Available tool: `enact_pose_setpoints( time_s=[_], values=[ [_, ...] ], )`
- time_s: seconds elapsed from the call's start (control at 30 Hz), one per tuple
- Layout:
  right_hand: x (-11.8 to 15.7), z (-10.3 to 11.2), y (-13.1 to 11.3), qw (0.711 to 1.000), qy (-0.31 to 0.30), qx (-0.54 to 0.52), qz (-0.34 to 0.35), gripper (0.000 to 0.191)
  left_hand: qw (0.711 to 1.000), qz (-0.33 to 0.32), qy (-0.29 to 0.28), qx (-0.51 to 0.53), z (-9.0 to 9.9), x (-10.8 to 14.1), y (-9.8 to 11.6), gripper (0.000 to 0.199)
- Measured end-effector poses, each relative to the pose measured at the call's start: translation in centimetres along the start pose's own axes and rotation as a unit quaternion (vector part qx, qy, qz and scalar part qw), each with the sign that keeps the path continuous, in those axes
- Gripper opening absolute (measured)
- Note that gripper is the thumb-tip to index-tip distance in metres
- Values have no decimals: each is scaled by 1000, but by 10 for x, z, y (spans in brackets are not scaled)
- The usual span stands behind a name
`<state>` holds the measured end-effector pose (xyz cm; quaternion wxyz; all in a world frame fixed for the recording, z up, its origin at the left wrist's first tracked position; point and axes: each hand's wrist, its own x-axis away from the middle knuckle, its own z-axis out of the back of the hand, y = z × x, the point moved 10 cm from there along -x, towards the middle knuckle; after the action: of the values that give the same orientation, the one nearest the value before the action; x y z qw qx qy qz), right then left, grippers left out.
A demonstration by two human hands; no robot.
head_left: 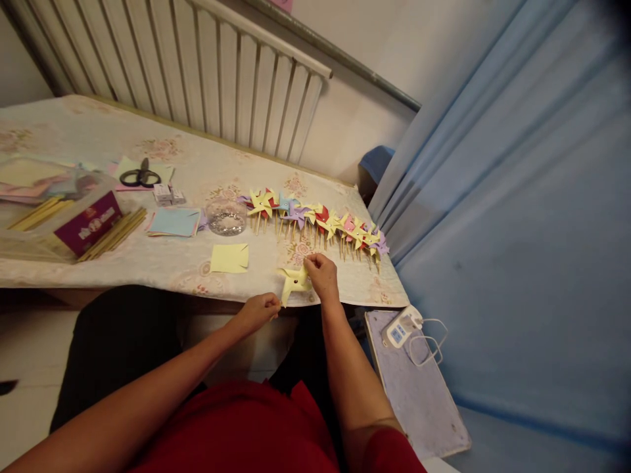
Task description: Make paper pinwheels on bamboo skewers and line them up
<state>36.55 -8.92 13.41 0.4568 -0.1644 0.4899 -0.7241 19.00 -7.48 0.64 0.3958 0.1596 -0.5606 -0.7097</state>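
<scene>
Taking the yellow pinwheel [294,282] at the table's near edge as the dial's centre, a clear plastic box [29,249] with a purple label [89,223] sits between nine and ten o'clock, a bundle of sticks [116,231] lying at its right side. Scissors [142,176] rest on coloured paper at ten o'clock, with small white boxes [168,195] just beside them and a stack of paper squares [173,222] nearer. Between nine and ten, closer in, lies a slit yellow square [229,259]; beyond it, toward eleven, is a round clear dish [226,220] of small shiny pieces.

The left hand [260,309], at eight o'clock, has its fingers pinched together at the pinwheel's lower end; whether on a blade tip or a stick, I cannot tell. The pinwheel lies between both hands, its blades folded in to a dark dot at the hub. A row of pinwheels on sticks [320,220] runs from eleven round past two. The right hand [323,274], between two and three, pinches the upper right blade.

The step in hand looks like adjusting the blades about a fastened hub; the next move calls for a light, steady pinch that leaves the paper uncreased.

At four o'clock, a white device [401,328] with a cable rests on a low stool [428,401].
</scene>
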Motion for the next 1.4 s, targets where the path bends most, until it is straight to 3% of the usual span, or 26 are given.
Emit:
enact_pose_setpoints(
  time_s=[0.37, 0.53, 0.67, 0.77, 0.9, 1.03, 1.4],
  values=[
    [1, 1, 2, 999, 30, 19, 20, 16, 1000, -3, 3, 9, 0, 2, 1, 22],
    [10, 21, 1, 994, 99, -46, -1, 21, 996, 21, -2, 89, -1, 0, -4, 26],
    [32, 29, 20, 982, 148, -104, -57, 21, 987, 35, 10, 155, 5, -4, -7, 31],
    [53, 12, 39, 980, 120, -122, -103, 16, 982, 36, 21, 182, 10, -7, -7, 35],
    [80, -32, 58, 977, 28, -146, -151, 12, 979, 31, 48, 198, 15, -6, -4, 35],
    [97, -66, 63, 965, -47, -189, -179, 11, 977, 27, 67, 200, 19, -3, 0, 35],
    [104, -82, 73, 951, -71, -215, -211, 7, 980, 12, 64, 186, 11, -5, 6, 36]
  ],
)
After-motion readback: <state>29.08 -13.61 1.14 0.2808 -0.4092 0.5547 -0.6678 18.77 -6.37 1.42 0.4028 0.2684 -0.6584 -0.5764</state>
